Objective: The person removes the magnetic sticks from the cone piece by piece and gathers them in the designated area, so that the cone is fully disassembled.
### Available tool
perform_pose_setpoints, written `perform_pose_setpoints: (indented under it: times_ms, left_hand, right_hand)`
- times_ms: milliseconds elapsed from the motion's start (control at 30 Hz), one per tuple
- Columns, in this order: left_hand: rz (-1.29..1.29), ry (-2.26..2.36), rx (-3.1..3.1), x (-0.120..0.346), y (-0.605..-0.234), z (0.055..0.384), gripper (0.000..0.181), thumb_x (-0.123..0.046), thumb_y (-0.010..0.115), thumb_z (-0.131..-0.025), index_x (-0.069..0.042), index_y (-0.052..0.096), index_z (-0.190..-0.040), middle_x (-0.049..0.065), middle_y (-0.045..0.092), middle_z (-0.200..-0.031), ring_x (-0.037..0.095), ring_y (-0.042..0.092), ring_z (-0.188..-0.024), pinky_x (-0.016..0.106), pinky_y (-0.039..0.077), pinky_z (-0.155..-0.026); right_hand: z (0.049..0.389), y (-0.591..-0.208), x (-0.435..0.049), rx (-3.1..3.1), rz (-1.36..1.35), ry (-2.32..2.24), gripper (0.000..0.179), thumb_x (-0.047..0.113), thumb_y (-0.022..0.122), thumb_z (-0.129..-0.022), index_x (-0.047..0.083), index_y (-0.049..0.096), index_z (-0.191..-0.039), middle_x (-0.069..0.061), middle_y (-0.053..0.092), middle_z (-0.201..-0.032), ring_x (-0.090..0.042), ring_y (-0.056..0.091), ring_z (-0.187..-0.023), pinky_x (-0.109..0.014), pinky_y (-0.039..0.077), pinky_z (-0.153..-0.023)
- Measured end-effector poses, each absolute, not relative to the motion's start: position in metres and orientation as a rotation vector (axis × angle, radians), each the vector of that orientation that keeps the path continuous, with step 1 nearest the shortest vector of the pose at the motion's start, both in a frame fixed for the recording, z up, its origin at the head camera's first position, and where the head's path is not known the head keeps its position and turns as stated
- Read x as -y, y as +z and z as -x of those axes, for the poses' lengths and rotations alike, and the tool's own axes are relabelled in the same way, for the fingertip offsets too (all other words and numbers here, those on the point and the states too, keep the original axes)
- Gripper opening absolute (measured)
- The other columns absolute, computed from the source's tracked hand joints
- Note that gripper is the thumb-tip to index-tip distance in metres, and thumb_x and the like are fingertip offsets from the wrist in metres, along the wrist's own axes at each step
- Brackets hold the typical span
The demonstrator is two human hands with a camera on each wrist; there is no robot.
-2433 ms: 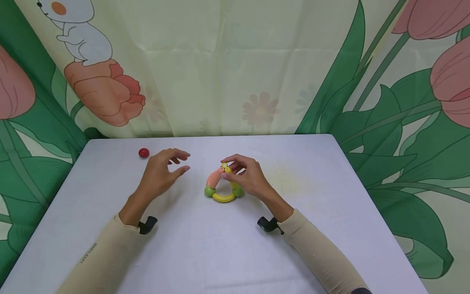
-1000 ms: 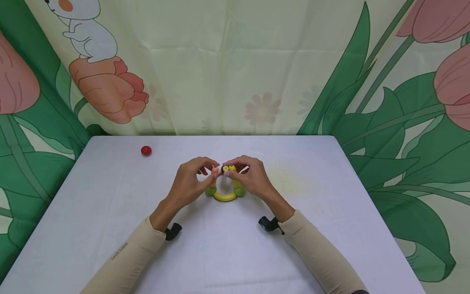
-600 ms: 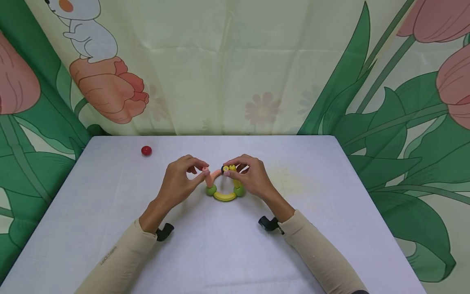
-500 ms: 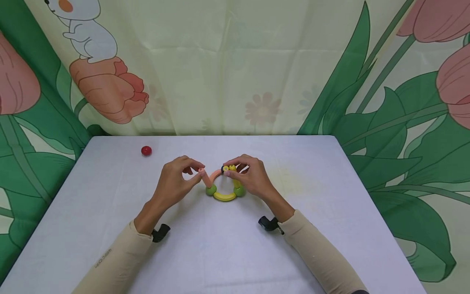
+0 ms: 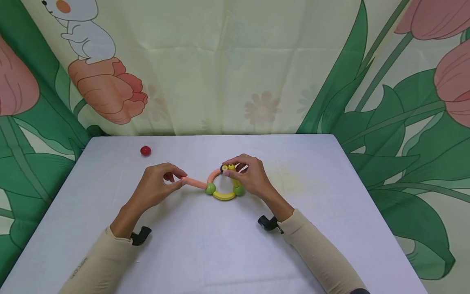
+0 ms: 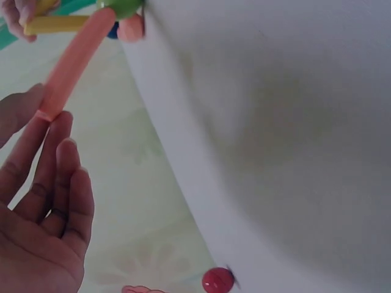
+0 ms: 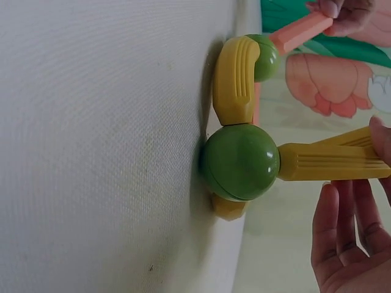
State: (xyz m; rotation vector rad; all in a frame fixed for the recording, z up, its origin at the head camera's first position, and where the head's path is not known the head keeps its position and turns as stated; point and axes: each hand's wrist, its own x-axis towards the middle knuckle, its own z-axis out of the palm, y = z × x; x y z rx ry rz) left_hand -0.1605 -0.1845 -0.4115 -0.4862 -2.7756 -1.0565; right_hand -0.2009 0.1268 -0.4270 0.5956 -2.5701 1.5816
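Note:
My left hand (image 5: 154, 185) pinches the free end of a straight pink magnetic rod (image 5: 195, 182), which slants leftward from a green ball (image 5: 210, 188); thumb and fingertips on the rod (image 6: 76, 64) show in the left wrist view. My right hand (image 5: 251, 175) pinches the upper ends of two yellow rods. One yellow rod (image 7: 333, 162) rises from another green ball (image 7: 241, 163) in the right wrist view. A curved yellow rod (image 5: 224, 196) joins the green balls in front, and a curved pink rod (image 5: 214, 174) arcs behind. A dark blue ball (image 5: 222, 168) is partly hidden by my right fingers.
A red ball (image 5: 145, 151) lies near the back left edge of the white table (image 5: 235, 253). Behind the table hangs a printed curtain (image 5: 205, 81) with flowers and leaves.
My left hand took the pink rod's upper end from beside the yellow rod ends and swung it left and down, so the rod leans far outward. My right hand has stayed almost in place.

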Motion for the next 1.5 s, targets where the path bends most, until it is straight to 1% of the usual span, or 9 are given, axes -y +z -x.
perform_pose_setpoints:
  times_ms: [200,500,700,833,1033,1167,1267,1400,1500]
  left_hand:
    - [0.456,-1.035,2.889,0.197,-0.416,0.163,0.014,-0.013,0.086,-0.088,-0.018,0.083,-0.101,-0.004,0.078,-0.093,0.016,0.062,-0.081,0.027,0.051,-0.072]
    - [0.399,-1.039,3.054,0.203,-0.424,0.166,0.017,-0.005,0.082,-0.087,-0.015,0.084,-0.1,0.0,0.072,-0.086,0.018,0.058,-0.081,0.026,0.047,-0.064]
    - [0.516,-1.007,3.105,0.205,-0.435,0.172,0.016,-0.003,0.085,-0.083,-0.015,0.082,-0.094,-0.004,0.069,-0.078,0.016,0.054,-0.073,0.025,0.044,-0.062]
    - [0.582,-0.966,3.116,0.204,-0.441,0.174,0.014,-0.007,0.089,-0.083,-0.015,0.081,-0.091,-0.007,0.07,-0.078,0.014,0.055,-0.072,0.024,0.045,-0.064]
    - [0.604,-0.927,3.137,0.2,-0.437,0.177,0.016,-0.006,0.089,-0.082,-0.015,0.079,-0.091,-0.005,0.071,-0.081,0.013,0.058,-0.075,0.026,0.047,-0.067]
    - [0.575,-0.945,3.087,0.189,-0.43,0.176,0.02,-0.01,0.088,-0.084,-0.013,0.08,-0.102,-0.005,0.075,-0.088,0.014,0.059,-0.079,0.027,0.048,-0.068]
    - [0.546,-1.019,2.984,0.172,-0.425,0.176,0.022,-0.013,0.086,-0.087,-0.012,0.08,-0.108,-0.005,0.078,-0.092,0.015,0.062,-0.082,0.028,0.052,-0.071]
    - [0.56,-1.138,2.811,0.145,-0.42,0.179,0.017,-0.016,0.086,-0.09,-0.013,0.082,-0.106,-0.003,0.08,-0.093,0.015,0.066,-0.082,0.028,0.056,-0.074]
    - [0.565,-1.232,2.717,0.126,-0.418,0.182,0.012,-0.02,0.085,-0.093,-0.015,0.083,-0.103,-0.003,0.08,-0.093,0.014,0.067,-0.08,0.027,0.056,-0.073]
  right_hand:
    - [0.201,-0.427,-0.127,2.581,-0.59,1.591,0.024,0.025,0.09,-0.086,0.026,0.085,-0.11,0.003,0.075,-0.101,-0.02,0.069,-0.085,-0.041,0.057,-0.078]
    - [0.2,-0.426,-0.128,2.588,-0.581,1.582,0.024,0.024,0.09,-0.087,0.026,0.084,-0.11,0.004,0.076,-0.102,-0.021,0.069,-0.086,-0.036,0.057,-0.078]
    - [0.201,-0.427,-0.129,2.588,-0.585,1.581,0.024,0.024,0.09,-0.087,0.027,0.084,-0.11,0.004,0.076,-0.101,-0.02,0.069,-0.086,-0.036,0.057,-0.078]
    - [0.201,-0.427,-0.129,2.589,-0.595,1.572,0.024,0.025,0.09,-0.088,0.024,0.084,-0.111,0.005,0.075,-0.1,-0.02,0.069,-0.085,-0.036,0.057,-0.078]
    - [0.201,-0.426,-0.128,2.584,-0.602,1.582,0.025,0.024,0.09,-0.087,0.021,0.084,-0.112,0.003,0.076,-0.101,-0.02,0.068,-0.086,-0.037,0.057,-0.078]
    - [0.201,-0.426,-0.128,2.589,-0.597,1.58,0.025,0.024,0.09,-0.087,0.023,0.084,-0.111,0.003,0.076,-0.102,-0.02,0.068,-0.086,-0.037,0.057,-0.078]
    - [0.201,-0.426,-0.128,2.594,-0.59,1.575,0.024,0.024,0.089,-0.087,0.024,0.084,-0.111,0.003,0.076,-0.103,-0.02,0.069,-0.087,-0.037,0.057,-0.078]
    - [0.201,-0.425,-0.128,2.6,-0.58,1.576,0.024,0.024,0.089,-0.088,0.025,0.084,-0.111,0.004,0.076,-0.103,-0.019,0.069,-0.087,-0.036,0.057,-0.078]
    - [0.201,-0.426,-0.128,2.603,-0.579,1.577,0.024,0.025,0.089,-0.088,0.025,0.084,-0.111,0.004,0.076,-0.103,-0.019,0.068,-0.087,-0.036,0.058,-0.078]
